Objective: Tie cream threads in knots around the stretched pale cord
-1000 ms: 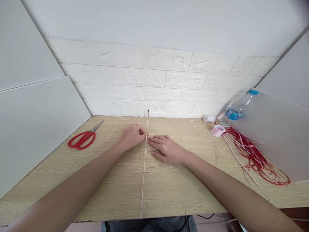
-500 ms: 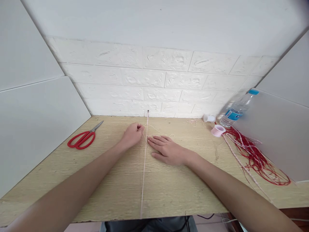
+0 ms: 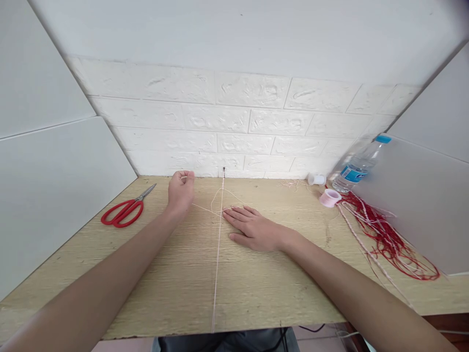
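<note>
A taut pale pink cord (image 3: 217, 264) runs from a small hook (image 3: 224, 169) at the foot of the wall to the table's front edge. Its far end looks thicker, as if knotted. My left hand (image 3: 181, 193), left of the cord, has its fingers pinched on a thin pale thread (image 3: 205, 209). This thread crosses the cord and forms a loop around it, its far side slanting toward my right hand. Flat on the table just right of the cord lies my right hand (image 3: 249, 226), fingers stretched out, fingertips by the thread.
Red-handled scissors (image 3: 126, 211) lie at the left. On the right are a pink thread spool (image 3: 330, 198), a white spool (image 3: 316, 179), a water bottle (image 3: 354, 171) and a tangle of red cords (image 3: 384, 239). White panels flank the wooden table (image 3: 286, 293).
My left hand has moved left and away from the cord, drawing the thread with it. The loop around the cord is smaller. My right hand stays in place.
</note>
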Demonstrator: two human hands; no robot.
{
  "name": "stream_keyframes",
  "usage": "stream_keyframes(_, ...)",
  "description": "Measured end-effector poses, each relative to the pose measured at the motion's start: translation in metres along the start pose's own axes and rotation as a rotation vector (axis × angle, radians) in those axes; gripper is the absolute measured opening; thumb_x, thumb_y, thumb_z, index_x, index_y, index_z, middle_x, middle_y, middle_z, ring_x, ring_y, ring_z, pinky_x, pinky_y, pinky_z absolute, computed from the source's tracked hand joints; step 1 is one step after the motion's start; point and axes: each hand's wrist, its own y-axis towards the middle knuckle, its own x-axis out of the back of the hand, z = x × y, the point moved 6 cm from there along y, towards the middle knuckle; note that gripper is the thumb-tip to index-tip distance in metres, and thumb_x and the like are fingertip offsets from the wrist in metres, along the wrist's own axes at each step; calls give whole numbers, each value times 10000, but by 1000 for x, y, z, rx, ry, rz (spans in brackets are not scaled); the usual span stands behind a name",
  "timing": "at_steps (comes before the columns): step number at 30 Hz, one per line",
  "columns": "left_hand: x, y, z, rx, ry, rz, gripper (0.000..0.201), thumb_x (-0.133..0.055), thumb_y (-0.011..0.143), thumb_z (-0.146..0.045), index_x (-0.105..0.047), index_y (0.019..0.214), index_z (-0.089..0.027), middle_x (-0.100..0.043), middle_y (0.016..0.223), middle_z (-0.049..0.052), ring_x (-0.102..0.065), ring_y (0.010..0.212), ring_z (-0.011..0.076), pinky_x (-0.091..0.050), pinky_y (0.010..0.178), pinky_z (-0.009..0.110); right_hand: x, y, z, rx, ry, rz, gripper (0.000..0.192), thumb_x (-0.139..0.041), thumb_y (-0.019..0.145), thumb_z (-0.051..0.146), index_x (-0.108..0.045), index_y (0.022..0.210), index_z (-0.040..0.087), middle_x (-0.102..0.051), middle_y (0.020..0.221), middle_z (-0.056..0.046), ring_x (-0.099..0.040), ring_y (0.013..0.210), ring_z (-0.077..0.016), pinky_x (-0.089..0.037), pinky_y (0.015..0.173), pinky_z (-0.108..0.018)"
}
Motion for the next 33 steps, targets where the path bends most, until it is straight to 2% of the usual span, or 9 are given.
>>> stream_keyframes(4,11,10,4,-86,222,-22,283,-507,851,-478,-530,928,-207,-502,629,-25,-436,504,118,-334,490,255,1,0,0,2,0,-1,647,-213,973,556,-106,1529,244,-143,1579,-41,-129,1453,-256,-91,1175,-463)
stream_keyframes(7,11,12,-5,-233,410,-34,239,-573,791,-397,-584,914,-193,-567,810,32,-527,699,160,-423,657,297,1,0,0,-3,-3,6,649,-208,973,555,-101,1529,237,-137,1580,-42,-126,1454,-257,-92,1174,-470)
stream_keyframes(9,6,8,-13,-331,492,32,209,-606,744,-348,-616,882,-191,-580,876,46,-536,779,174,-431,738,315,2,0,1,-5,-1,3,649,-214,972,555,-109,1529,238,-141,1579,-42,-132,1453,-257,-96,1173,-470)
stream_keyframes(11,-5,3,-18,-334,507,222,177,-607,736,-352,-629,810,-193,-596,800,28,-535,735,166,-429,714,307,3,0,1,-4,3,-5,646,-226,971,555,-118,1528,246,-152,1577,-41,-141,1451,-257,-103,1172,-470)
stream_keyframes(13,-17,-5,-20,-298,478,483,202,-607,737,-383,-628,785,-188,-601,718,15,-528,668,157,-422,649,292,3,0,2,-5,6,-10,644,-232,971,555,-120,1527,251,-157,1576,-38,-141,1451,-257,-106,1172,-472)
stream_keyframes(16,-29,-21,-19,-277,479,853,242,-615,736,-422,-641,806,-191,-619,730,13,-543,683,158,-416,634,281,4,0,2,-12,5,-12,647,-232,970,556,-126,1527,246,-162,1575,-41,-143,1451,-255,-104,1172,-469)
stream_keyframes(19,-33,-30,-11,-257,510,1058,249,-650,703,-416,-647,832,-203,-614,749,7,-540,690,155,-406,615,269,4,-1,2,-18,4,-9,652,-229,968,562,-136,1526,240,-167,1575,-42,-148,1449,-252,-99,1173,-463)
stream_keyframes(26,-32,-28,-3,-261,529,1098,226,-626,724,-426,-638,745,-202,-592,732,6,-508,650,140,-388,578,253,4,-1,3,-20,1,-6,654,-226,967,563,-135,1527,236,-158,1577,-41,-143,1451,-242,-90,1175,-452)
stream_keyframes(33,-27,-24,-10,-102,252,1091,213,-689,681,-430,-664,684,-218,-624,698,18,-528,635,154,-409,600,259,6,0,4,-19,5,-19,637,-260,968,547,-154,1523,252,-167,1574,-32,-153,1449,-245,-107,1171,-456)
